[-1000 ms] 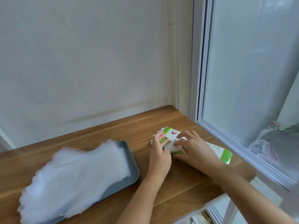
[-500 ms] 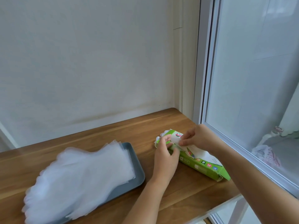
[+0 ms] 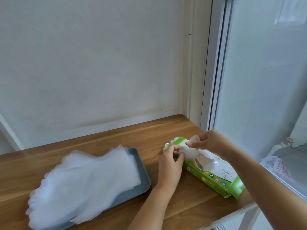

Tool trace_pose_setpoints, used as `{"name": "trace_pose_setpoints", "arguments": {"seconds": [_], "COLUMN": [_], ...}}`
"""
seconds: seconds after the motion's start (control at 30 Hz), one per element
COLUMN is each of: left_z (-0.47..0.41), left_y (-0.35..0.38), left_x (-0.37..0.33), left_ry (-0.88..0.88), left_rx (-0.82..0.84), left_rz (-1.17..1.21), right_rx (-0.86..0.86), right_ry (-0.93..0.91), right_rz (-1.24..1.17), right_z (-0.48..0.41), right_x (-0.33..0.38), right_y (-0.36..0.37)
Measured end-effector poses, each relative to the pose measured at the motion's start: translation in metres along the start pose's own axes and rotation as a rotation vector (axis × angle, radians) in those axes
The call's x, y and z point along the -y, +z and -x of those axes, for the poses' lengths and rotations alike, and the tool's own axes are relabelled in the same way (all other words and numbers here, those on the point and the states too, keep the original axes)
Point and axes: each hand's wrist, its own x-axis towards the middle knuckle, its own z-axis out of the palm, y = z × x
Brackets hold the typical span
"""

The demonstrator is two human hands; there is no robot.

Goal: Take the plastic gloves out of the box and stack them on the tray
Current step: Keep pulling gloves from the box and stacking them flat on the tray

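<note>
At the lower left of the frame I see the stack of gloves (image 3: 86, 176) lying flat on the grey tray (image 3: 144, 180), its fingertip ends hanging past the tray's left edge onto the table (image 3: 116, 138). The pile looks the same as it did a second ago.

Near the centre, my left hand (image 3: 171, 165) sits at the near end of the box, fingers curled and pinching the lower edge of a crumpled glove (image 3: 191, 152). A second ago this hand lay flatter over the box top.

The glove now stands up out of the slot as a bunched white puff between both hands; half a second ago only a small bit of film showed there. The green-and-white box (image 3: 214, 173) lies on the table right of the tray, running toward the lower right, with one torn end flap open.

Just above it, my right hand (image 3: 209, 141) pinches the top of the glove between thumb and fingertips, higher off the box than before. The window (image 3: 265, 80) fills the right side.
</note>
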Motion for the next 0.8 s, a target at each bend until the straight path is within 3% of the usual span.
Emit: {"name": "trace_pose_setpoints", "arguments": {"seconds": [0.07, 0.13, 0.23, 0.37, 0.43, 0.6, 0.8], "left_z": [0.001, 0.003, 0.008, 0.010, 0.011, 0.012, 0.016], "left_y": [0.000, 0.003, 0.011, 0.014, 0.014, 0.015, 0.017], "left_x": [-0.002, -0.003, -0.003, -0.001, -0.001, 0.003, 0.002], "left_ry": [0.064, 0.132, 0.170, 0.170, 0.161, 0.167, 0.158], "left_rx": [0.045, 0.159, 0.288, 0.320, 0.315, 0.343, 0.334], "left_rz": [-0.065, -0.154, -0.239, -0.261, -0.261, -0.284, -0.319], "right_rx": [-0.027, -0.116, -0.218, -0.133, -0.134, -0.393, -0.548], "right_ry": [0.016, 0.002, 0.001, 0.054, 0.040, -0.081, -0.309], "right_rz": [-0.134, -0.097, 0.057, 0.483, 0.584, 0.399, 0.111], "right_z": [-0.001, -0.005, -0.009, 0.005, 0.010, 0.014, 0.013], "right_x": [-0.002, -0.005, -0.007, 0.001, 0.000, 0.005, 0.039], "right_y": [-0.004, -0.007, -0.003, 0.002, 0.007, 0.011, -0.013]}}
